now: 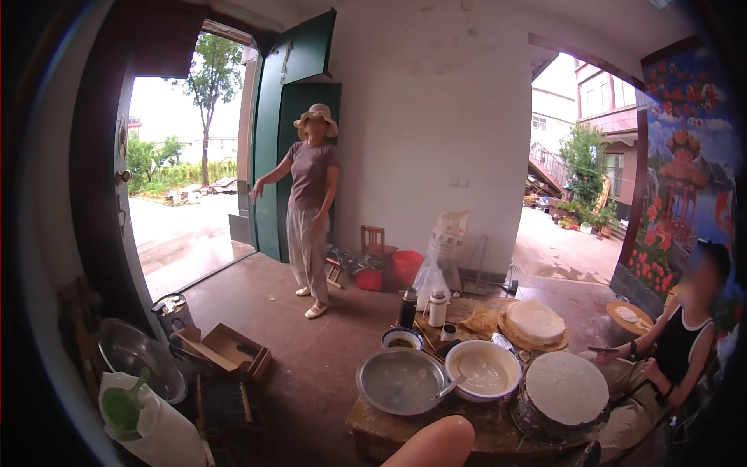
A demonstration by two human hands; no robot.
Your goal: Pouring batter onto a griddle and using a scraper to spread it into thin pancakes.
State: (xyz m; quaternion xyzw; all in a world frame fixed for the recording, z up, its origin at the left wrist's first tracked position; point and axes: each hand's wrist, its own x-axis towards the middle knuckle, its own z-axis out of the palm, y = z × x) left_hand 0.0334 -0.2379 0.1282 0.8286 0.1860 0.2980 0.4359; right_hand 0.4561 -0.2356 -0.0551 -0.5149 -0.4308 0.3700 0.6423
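Observation:
Neither of my hands shows. A bare, rounded limb [437, 445] of mine rises at the lower edge; whether it is a knee or an arm I cannot tell. Just beyond it stands a low wooden table [381, 426]. On it sit a steel basin [401, 381] of cloudy liquid and a white bowl [510, 381] of pale batter. A ladle [459, 380] rests in the batter, its handle over the rim. To the right, a round pale flatbread [566, 387] covers a dark griddle [537, 424]. Behind, thin flatbreads [535, 323] are stacked.
A small bowl [401, 340] and two flasks [437, 309] stand behind the basin. One person [311, 179] in a hat stands by the green door; another [685, 335] sits at right. An open carton [222, 348], a large metal basin [136, 342] and a white sack [156, 436] lie left.

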